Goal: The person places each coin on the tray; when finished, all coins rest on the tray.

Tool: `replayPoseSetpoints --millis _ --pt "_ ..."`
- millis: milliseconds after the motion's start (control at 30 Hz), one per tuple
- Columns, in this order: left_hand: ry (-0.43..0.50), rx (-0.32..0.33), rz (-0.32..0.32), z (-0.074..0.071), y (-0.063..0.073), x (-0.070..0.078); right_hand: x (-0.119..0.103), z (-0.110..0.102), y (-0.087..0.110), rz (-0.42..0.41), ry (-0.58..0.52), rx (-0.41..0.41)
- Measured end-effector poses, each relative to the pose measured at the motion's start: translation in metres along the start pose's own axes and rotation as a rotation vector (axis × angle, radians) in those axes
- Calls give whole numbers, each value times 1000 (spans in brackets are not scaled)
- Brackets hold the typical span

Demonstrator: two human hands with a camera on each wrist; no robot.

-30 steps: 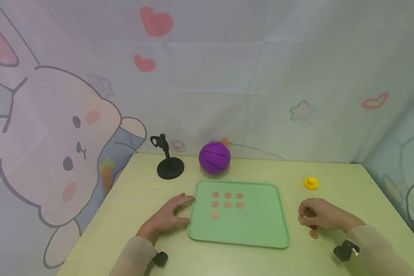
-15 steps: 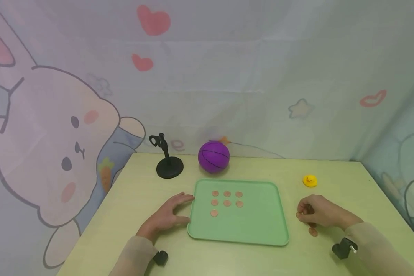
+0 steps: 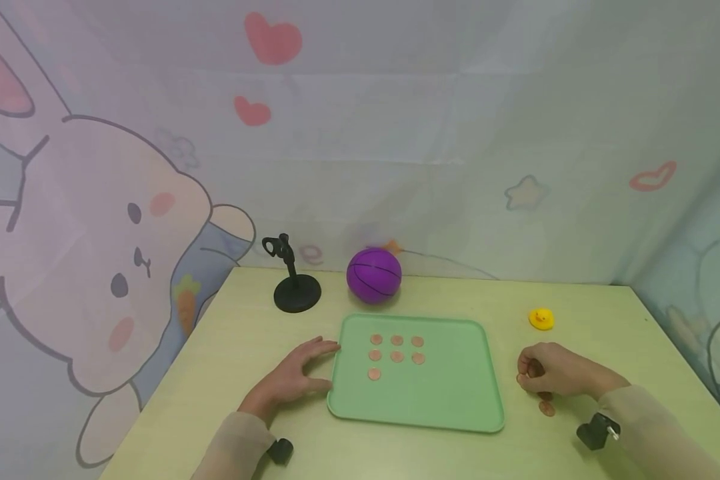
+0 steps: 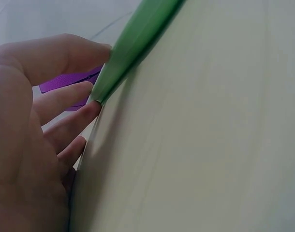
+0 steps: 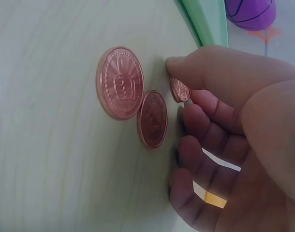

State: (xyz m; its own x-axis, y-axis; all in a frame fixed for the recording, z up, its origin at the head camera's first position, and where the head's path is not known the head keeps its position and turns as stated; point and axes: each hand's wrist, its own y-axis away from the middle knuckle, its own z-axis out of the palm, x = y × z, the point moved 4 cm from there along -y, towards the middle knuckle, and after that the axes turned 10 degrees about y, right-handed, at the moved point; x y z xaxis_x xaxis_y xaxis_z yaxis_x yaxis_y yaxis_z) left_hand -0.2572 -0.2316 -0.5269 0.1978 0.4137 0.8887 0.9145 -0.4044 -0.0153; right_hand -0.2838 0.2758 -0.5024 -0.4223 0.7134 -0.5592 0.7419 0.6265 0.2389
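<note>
While your left hand, fingers spread, touches the green tray at lower centre, likely steadying it, your right hand pinches a coin at lower right, seemingly for fine control!

head: light is falling dim and diffuse; backdrop is tinting lilac toward frame left, greenish toward right; tray coins are blurring into plain discs | left wrist: soft shadow is streaking the desk, center left | right wrist: loose coins are glinting left of center; shadow is gathering under right hand
</note>
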Motion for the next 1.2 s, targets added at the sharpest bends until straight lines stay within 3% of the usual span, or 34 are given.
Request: replayPoseSetpoints --millis 233,567,967,1200 --pt "-4 1 10 0 1 3 0 4 1 18 -48 33" --pt "-19 12 -34 0 3 1 -5 6 1 8 -88 77" --pt "-14 3 -30 2 0 1 -5 -6 -1 5 54 221" --pt "-16 6 -23 1 1 4 -2 -7 -2 -8 27 218"
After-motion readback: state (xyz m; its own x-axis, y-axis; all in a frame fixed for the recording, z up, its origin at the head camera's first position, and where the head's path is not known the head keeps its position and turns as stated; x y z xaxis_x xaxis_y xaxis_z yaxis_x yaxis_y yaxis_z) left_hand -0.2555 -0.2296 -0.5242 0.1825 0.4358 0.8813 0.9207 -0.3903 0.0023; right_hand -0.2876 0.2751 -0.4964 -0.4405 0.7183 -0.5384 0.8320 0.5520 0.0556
